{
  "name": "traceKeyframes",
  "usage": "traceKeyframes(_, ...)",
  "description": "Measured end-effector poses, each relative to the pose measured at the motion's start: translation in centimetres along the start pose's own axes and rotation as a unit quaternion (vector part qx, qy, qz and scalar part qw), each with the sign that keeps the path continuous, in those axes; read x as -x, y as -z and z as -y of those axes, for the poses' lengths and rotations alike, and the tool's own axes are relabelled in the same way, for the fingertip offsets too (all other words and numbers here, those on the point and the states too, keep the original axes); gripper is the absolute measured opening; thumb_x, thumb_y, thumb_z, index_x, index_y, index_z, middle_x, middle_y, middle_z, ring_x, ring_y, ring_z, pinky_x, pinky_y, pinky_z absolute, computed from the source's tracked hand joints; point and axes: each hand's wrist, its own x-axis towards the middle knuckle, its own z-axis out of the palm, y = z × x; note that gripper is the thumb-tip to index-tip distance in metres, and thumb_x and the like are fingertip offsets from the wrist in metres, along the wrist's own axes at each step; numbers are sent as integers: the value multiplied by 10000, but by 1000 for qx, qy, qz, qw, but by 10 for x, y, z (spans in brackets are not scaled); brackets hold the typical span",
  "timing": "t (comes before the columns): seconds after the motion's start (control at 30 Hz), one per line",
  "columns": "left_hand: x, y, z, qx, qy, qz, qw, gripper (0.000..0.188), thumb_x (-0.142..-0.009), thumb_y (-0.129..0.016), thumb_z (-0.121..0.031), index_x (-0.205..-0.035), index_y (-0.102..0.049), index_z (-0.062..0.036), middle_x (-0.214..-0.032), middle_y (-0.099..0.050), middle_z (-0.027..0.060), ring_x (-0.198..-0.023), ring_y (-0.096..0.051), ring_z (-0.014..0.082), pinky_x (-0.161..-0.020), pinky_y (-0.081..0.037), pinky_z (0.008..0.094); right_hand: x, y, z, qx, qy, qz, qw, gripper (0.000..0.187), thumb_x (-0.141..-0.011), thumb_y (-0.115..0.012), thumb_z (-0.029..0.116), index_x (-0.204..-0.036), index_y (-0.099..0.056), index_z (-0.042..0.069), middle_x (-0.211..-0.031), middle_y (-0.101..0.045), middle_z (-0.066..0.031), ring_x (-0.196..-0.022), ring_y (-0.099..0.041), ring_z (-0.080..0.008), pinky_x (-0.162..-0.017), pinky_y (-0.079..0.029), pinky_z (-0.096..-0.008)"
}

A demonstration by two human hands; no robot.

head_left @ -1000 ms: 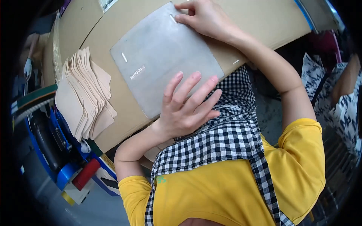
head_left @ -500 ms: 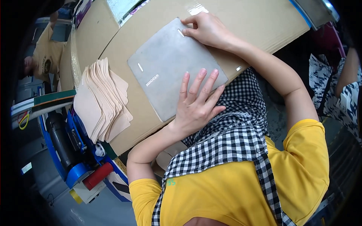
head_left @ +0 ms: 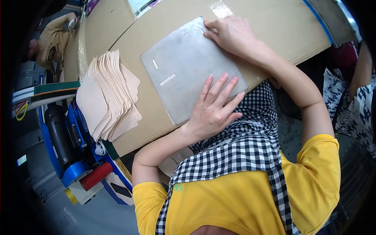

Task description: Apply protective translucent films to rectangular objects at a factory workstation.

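A thin grey sheet or plate (head_left: 180, 58) with rounded corners, two narrow white slots and a short white marking lies flat before me. My left hand (head_left: 214, 103) rests across its near edge, fingers spread and extended, the thumb apart. At the far right edge my right hand (head_left: 232, 36) grips the plate with bent fingers. Its index finger is at the corner and the thumb is by one slot; its other fingers are tucked and partly hidden. Left of the plate, a fanned stack of beige cut pieces (head_left: 107, 96) lies on the cardboard.
Cardboard (head_left: 274, 31) covers the worktable. Blue equipment with a black cylinder (head_left: 60, 131) and red roller (head_left: 96, 176) stands at the left. A person in a tan shirt (head_left: 53, 43) is at far left; another person's patterned clothing (head_left: 358, 113) shows at right.
The view has shifted slightly, so the plate and my hands appear a little farther right. Both hands keep nearly the same pose on the plate. The person at far left has moved an arm.
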Motion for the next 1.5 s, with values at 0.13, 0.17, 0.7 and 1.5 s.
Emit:
traceKeyframes(0.13, -7, 25, 4, 136, 6, 61, 989, 471, -919, -514, -394, -1276, -560, -90, -1464, -378, 141, -1390, -275, 327, -1161, -131, 506, 0, -5, -8, 45, 73, -26, 996, 241, -835, -630, 297, -851, -690, 64, -699, -670, -116, -527, -626, -234, -471, -486, -337)
traceKeyframes(0.17, -8, 30, 4, 179, 8, 78, 981, 482, -932, -498, -401, -1306, -546, -101, -1466, -373, 142, -1395, -266, 326, -1160, -130, 500, 1, -6, -10, 36, 88, -39, 995, 245, -846, -617, 309, -849, -687, 73, -691, -667, -107, -499, -612, -237, -458, -478, -328)
traceKeyframes(0.7, 49, 59, 57, 323, 379, -392, 773, 578, -874, -644, -108, -1380, -386, -4, -1426, -387, 206, -1324, -375, 246, -1093, -341, 385, -66, -1, -15, -143, 109, 199, 963, 677, -622, -825, 505, -1037, -517, 67, -989, -560, -120, -940, -552, -284, -811, -470, -402)
traceKeyframes(1.5, 87, 249, 209, 109, 528, -305, 785, 373, -866, -641, -312, -1041, -627, 17, -962, -648, 132, -759, -622, 210, -668, -517, 294, 33, 82, 41, -512, 90, 45, 853, 486, -811, -666, 43, -1266, -495, 36, -1252, -507, -114, -1056, -546, -233, -859, -469, -311)
